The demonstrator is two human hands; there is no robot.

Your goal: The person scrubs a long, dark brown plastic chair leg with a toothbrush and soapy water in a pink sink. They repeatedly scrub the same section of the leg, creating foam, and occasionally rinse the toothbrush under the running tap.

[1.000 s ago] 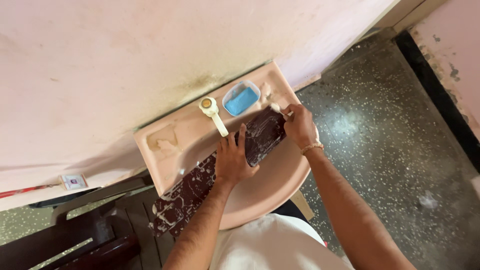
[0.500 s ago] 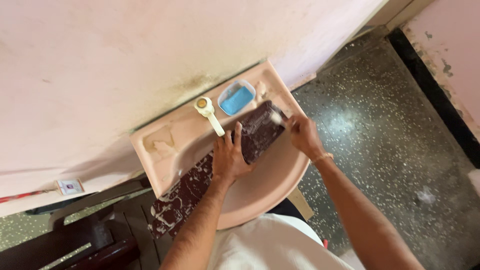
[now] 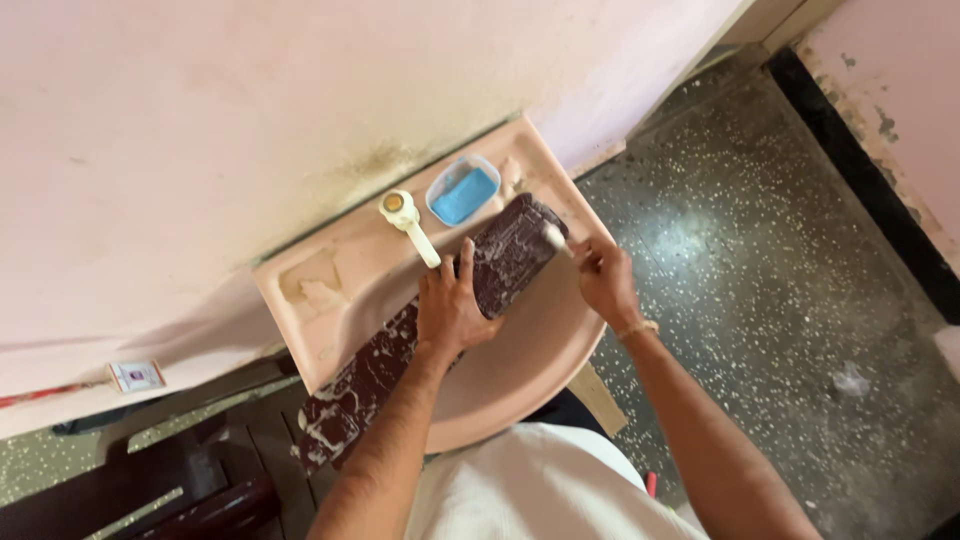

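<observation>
A long dark maroon cloth [image 3: 510, 255], streaked with white lather, lies across a pink wall-mounted washbasin [image 3: 520, 385] and hangs over its left rim. My left hand [image 3: 452, 308] presses flat on the middle of the cloth. My right hand [image 3: 602, 276] grips a small pale brush-like object [image 3: 553, 238], its tip on the cloth's far end.
A white tap [image 3: 408, 222] and a blue soap bar in a clear dish [image 3: 462, 192] sit on the basin's back ledge against the pink wall. Dark speckled floor lies to the right. Dark wooden furniture [image 3: 150, 480] stands at lower left.
My right hand has slid a little down and left along the cloth's far end. The left hand stays pressed on the cloth. The view has shifted slightly.
</observation>
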